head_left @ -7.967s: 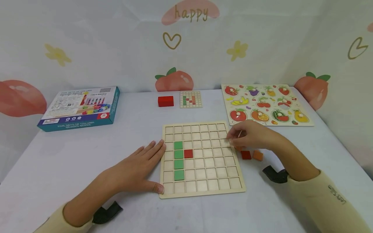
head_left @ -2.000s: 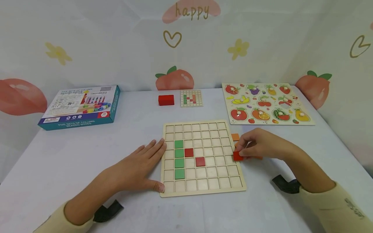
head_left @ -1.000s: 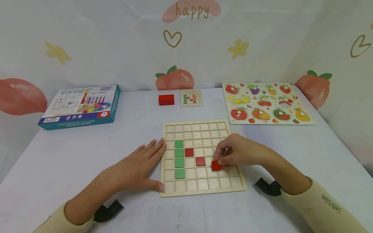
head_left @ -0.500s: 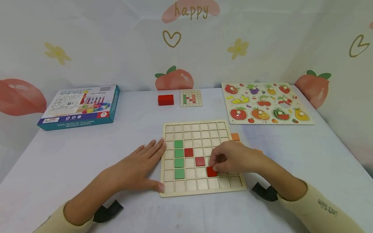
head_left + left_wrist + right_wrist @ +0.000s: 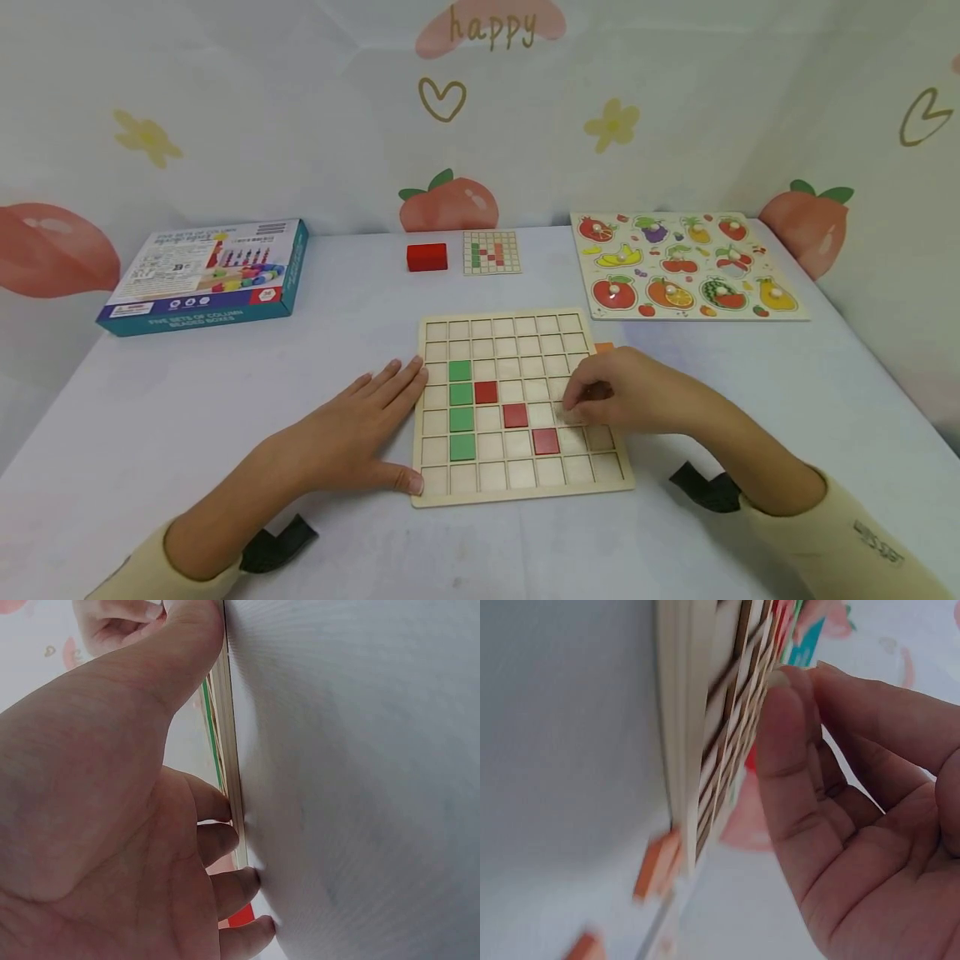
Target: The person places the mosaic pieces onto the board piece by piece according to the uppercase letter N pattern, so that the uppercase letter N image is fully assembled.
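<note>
A wooden grid board [image 5: 465, 497] lies on the table. Several green tiles [image 5: 462, 419] fill part of one column. Three red tiles step down to the right from beside that column, the lowest red tile [image 5: 546, 442] lying flat in its cell. My left hand [image 5: 348, 442] rests on the table with fingers spread, fingertips and thumb at the board's left edge. My right hand [image 5: 626, 392] hovers over the board's right side, fingers bent and thumb near the index fingertip, holding nothing. An orange tile [image 5: 604, 348] shows behind it; in the right wrist view two orange tiles [image 5: 658, 864] appear.
At the back stand a red block [image 5: 427, 257] and a small pattern card [image 5: 492, 253] printed with coloured squares. A fruit knob puzzle [image 5: 686, 267] lies at the back right. To the left sits a boxed toy set [image 5: 206, 279].
Since 2 seconds ago, my right hand has carried a red tile from the board's right side into a lower cell, let go of it and drawn back up and right. My left hand has stayed put.
</note>
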A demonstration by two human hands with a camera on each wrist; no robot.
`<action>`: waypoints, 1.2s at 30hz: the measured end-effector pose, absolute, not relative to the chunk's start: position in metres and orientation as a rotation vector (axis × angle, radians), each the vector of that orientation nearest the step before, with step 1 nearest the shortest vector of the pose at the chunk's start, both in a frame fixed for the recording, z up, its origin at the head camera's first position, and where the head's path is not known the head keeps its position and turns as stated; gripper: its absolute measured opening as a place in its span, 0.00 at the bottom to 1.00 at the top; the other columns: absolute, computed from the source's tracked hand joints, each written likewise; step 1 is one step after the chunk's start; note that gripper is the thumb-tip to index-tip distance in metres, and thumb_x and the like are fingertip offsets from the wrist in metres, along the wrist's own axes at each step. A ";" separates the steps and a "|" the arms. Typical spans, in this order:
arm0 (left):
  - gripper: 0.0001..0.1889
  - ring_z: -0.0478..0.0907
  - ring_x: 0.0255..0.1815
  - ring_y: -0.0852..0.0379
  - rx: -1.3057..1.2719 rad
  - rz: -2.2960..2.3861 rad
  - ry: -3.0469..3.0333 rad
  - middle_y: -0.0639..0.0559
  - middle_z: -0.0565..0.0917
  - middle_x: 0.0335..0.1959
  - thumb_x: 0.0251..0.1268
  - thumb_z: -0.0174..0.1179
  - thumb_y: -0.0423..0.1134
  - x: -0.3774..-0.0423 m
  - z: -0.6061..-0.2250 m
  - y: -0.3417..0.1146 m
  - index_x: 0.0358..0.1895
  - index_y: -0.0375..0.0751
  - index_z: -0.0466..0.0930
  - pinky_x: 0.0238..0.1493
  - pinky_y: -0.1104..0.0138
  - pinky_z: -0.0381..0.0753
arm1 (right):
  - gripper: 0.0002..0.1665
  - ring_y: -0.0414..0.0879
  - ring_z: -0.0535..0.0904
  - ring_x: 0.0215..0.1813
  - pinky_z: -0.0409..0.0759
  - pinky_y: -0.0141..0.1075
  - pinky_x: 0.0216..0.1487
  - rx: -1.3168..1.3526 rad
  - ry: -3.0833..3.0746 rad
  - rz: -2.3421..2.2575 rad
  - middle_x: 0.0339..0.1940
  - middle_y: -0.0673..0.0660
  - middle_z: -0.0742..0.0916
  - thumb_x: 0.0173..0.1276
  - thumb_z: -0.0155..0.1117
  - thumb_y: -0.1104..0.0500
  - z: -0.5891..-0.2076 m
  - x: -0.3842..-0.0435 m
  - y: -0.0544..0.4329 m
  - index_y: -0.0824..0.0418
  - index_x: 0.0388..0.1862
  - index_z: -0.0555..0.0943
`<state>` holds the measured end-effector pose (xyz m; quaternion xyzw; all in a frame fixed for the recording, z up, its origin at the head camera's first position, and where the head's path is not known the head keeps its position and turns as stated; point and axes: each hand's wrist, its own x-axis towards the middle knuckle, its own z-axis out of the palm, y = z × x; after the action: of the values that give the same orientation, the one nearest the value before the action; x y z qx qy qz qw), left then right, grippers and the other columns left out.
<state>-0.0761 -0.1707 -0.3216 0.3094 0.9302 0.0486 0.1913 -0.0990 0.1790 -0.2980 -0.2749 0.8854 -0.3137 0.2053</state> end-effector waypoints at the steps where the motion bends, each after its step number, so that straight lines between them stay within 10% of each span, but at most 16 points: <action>1: 0.67 0.39 0.81 0.40 0.872 0.135 2.612 0.46 0.42 0.83 0.45 0.53 0.83 -0.076 -0.322 -0.171 0.82 0.41 0.44 0.74 0.42 0.49 | 0.04 0.43 0.77 0.36 0.80 0.35 0.37 -0.756 2.495 -0.858 0.31 0.44 0.84 0.65 0.73 0.62 -0.296 -0.099 0.184 0.53 0.33 0.87; 16: 0.67 0.39 0.81 0.41 0.864 0.133 2.608 0.46 0.42 0.83 0.45 0.53 0.83 -0.076 -0.321 -0.171 0.82 0.41 0.44 0.74 0.42 0.49 | 0.11 0.46 0.74 0.34 0.75 0.39 0.32 -0.312 2.686 -0.528 0.26 0.48 0.80 0.59 0.78 0.53 -0.299 -0.102 0.249 0.56 0.33 0.85; 36: 0.67 0.38 0.81 0.41 0.859 0.141 2.609 0.47 0.42 0.83 0.45 0.53 0.83 -0.076 -0.321 -0.170 0.82 0.41 0.44 0.74 0.42 0.49 | 0.10 0.46 0.75 0.37 0.78 0.38 0.35 -0.429 2.623 -0.722 0.31 0.47 0.82 0.59 0.77 0.61 -0.309 -0.108 0.250 0.56 0.33 0.82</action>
<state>-0.0760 -0.1704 -0.3212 0.3063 0.9305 0.0502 0.1944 -0.1082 0.2495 -0.3087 -0.1530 0.9346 -0.2572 0.1925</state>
